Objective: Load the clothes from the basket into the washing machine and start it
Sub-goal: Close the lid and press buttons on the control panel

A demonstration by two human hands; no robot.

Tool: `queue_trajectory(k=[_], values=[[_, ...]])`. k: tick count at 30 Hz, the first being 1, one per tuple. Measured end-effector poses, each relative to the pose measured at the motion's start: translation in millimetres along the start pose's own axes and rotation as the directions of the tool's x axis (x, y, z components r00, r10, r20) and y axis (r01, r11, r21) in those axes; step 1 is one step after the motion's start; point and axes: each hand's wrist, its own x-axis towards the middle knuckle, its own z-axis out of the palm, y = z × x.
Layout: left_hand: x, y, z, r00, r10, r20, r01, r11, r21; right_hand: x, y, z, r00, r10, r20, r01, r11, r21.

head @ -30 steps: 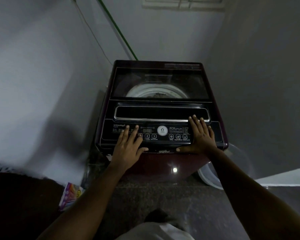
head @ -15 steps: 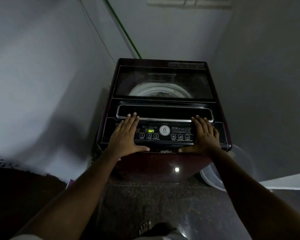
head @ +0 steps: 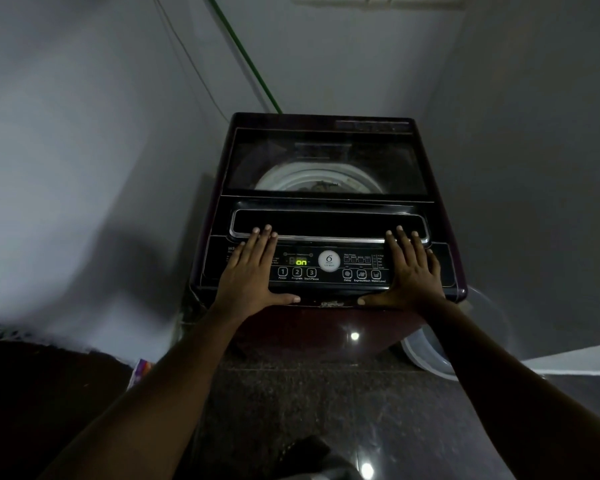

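Head view: a single camera looking down at a top-loading washing machine [head: 329, 202], centre frame, standing in a dim corner between grey walls.
Lid: the glass lid [head: 326, 157] lies closed. The pale drum rim shows through it.
Clothes: a small dark bundle of clothes [head: 321, 184] is just visible inside the drum, upper centre. How much is loaded cannot be told.
Control panel: the control panel [head: 329, 282] runs along the machine's near edge. Its green display [head: 301, 262] reads "on".
Left hand: the left hand [head: 253, 271] lies flat, palm down, on the left part of the panel. Its fingers are straight and spread, holding nothing, with tips at the chrome lid handle [head: 326, 225].
Right hand: the right hand [head: 411, 271] mirrors it on the right part of the panel, also flat and holding nothing.
Start/Pause button: the Start/Pause button [head: 311, 272] sits between the hands. Neither hand touches it.
Tub: a pale round tub [head: 430, 355] stands on the floor at lower right. Whether it is the basket cannot be told.
Progress: loading appears complete and the power is on. Judged remaining are any program choice and pressing start.
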Motion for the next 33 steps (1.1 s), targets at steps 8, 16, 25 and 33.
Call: queue_trajectory(k=[8, 16, 25, 33], values=[[-0.6, 2.0, -1.2, 1.000, 0.006, -0.010, -0.006, 1.000, 0.002, 0.7, -1.8, -2.6, 1.000, 0.006, -0.002, -0.006, 1.000, 0.010], [0.3, 0.6, 2.8, 1.000, 0.012, -0.005, -0.012, 1.000, 0.010, 0.4, -1.5, -0.8, 1.000, 0.024, 0.005, -0.024, 1.000, 0.009], [-0.6, 1.2, 3.5, 1.000, 0.007, -0.005, -0.007, 1.000, 0.028, -0.8, -3.1, -3.5, 1.000, 0.019, 0.018, -0.019, 1.000, 0.010], [-7.6, 5.4, 13.3, 0.995, 0.053, -0.083, -0.046, 0.995, 0.086, -1.1, -2.0, -3.3, 1.000, 0.016, 0.002, -0.016, 1.000, 0.018]])
